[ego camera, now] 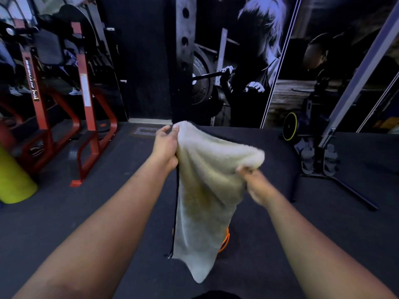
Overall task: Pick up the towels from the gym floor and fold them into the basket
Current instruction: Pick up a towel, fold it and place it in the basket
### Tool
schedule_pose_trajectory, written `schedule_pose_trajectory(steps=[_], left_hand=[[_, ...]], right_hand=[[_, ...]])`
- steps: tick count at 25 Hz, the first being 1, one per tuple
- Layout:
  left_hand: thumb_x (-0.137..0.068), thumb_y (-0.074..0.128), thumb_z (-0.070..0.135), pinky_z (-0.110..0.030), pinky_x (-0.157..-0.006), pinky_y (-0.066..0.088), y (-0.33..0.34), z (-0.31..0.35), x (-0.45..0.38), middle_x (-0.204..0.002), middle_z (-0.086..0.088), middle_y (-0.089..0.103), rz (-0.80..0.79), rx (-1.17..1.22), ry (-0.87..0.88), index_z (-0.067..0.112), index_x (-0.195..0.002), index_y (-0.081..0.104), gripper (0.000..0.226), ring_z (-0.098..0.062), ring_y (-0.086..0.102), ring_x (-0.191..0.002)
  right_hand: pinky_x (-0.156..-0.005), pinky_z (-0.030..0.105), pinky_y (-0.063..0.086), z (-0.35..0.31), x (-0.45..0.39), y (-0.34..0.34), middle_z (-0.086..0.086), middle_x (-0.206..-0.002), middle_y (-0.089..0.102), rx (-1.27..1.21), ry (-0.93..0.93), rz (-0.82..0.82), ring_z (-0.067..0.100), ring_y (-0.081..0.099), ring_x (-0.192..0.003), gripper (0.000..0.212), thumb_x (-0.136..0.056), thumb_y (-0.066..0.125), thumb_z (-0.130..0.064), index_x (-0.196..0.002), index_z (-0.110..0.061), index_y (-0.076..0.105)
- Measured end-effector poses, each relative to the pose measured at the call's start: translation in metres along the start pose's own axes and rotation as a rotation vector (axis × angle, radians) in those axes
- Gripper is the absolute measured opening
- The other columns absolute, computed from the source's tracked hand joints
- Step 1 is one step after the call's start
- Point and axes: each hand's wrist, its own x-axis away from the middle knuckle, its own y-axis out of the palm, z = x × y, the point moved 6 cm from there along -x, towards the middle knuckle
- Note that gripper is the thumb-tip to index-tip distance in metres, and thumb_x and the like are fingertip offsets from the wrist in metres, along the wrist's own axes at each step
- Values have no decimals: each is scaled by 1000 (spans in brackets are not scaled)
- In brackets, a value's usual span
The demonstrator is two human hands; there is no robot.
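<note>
Cream terry towel (207,190) hanging lifted; left hand (166,145) and right hand (252,180) pinching top edge. Fold beginning; next, bringing corners together.

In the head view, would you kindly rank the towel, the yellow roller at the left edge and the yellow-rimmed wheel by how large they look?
1. towel, largest, though it hangs nearest the camera.
2. yellow roller, cut off by the frame edge, so only partly seen.
3. yellow-rimmed wheel, smallest, and farthest away.
</note>
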Motion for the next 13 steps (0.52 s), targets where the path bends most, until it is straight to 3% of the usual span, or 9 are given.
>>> schedule_pose_trajectory(steps=[2, 4, 6, 7, 9, 11, 13], left_hand=[[-102, 63, 34, -52, -103, 54, 16, 19, 9, -135, -26, 62, -172, 231, 47, -5, -137, 52, 54, -39, 62, -125], [-98, 66, 40, -53, -105, 52, 5, 16, 13, -142, -26, 57, -381, 255, 105, 5, -141, 50, 58, -39, 59, -130], [-94, 74, 27, -46, -88, 60, -23, -29, 32, -126, -17, 70, -468, -154, 20, 16, -130, 59, 40, -34, 68, -113], [-91, 77, 18, -40, -79, 60, -37, -58, 40, -115, -12, 75, -529, -397, -54, 14, -122, 65, 34, -32, 69, -104], [-92, 75, 11, -32, -72, 57, -55, -84, 39, -101, -9, 77, -481, -491, -136, 6, -113, 69, 22, -30, 67, -98], [-96, 69, 13, -30, -72, 59, -58, -70, 29, -99, -7, 77, -335, -203, -106, 8, -112, 68, 17, -27, 67, -95], [-93, 72, 18, -35, -82, 62, -61, -50, 25, -110, -6, 76, -223, 65, -46, 13, -122, 63, 30, -25, 71, -100]], right_hand=[[-82, 27, 56, 26, 10, 13, -2, -108, 77, 213, 46, -98, 18, 71, -109, 35, -85, 77, -11, -118, -15, 68], [-79, 34, 58, 21, 6, 18, 5, -104, 78, 91, 33, -36, 21, 72, -98, 20, -95, 68, -7, -113, -14, 70], [-83, 36, 56, 4, 0, 21, 8, -107, 76, -19, 47, -2, 22, 71, -99, 16, -99, 63, -13, -114, -17, 69], [-84, 36, 55, -2, -3, 22, 7, -107, 76, -5, 48, 3, 21, 71, -100, 16, -99, 63, -16, -114, -18, 67], [-81, 34, 57, -9, -6, 22, 7, -105, 76, -3, 37, 1, 22, 71, -102, 15, -101, 62, -18, -115, -16, 65], [-77, 32, 59, -18, -7, 16, 9, -106, 76, -68, 9, 31, 22, 73, -100, 16, -101, 61, -18, -116, -14, 66], [-77, 34, 61, -27, -7, 14, 11, -107, 77, -170, -1, 52, 22, 74, -97, 17, -100, 61, -15, -116, -13, 68]])
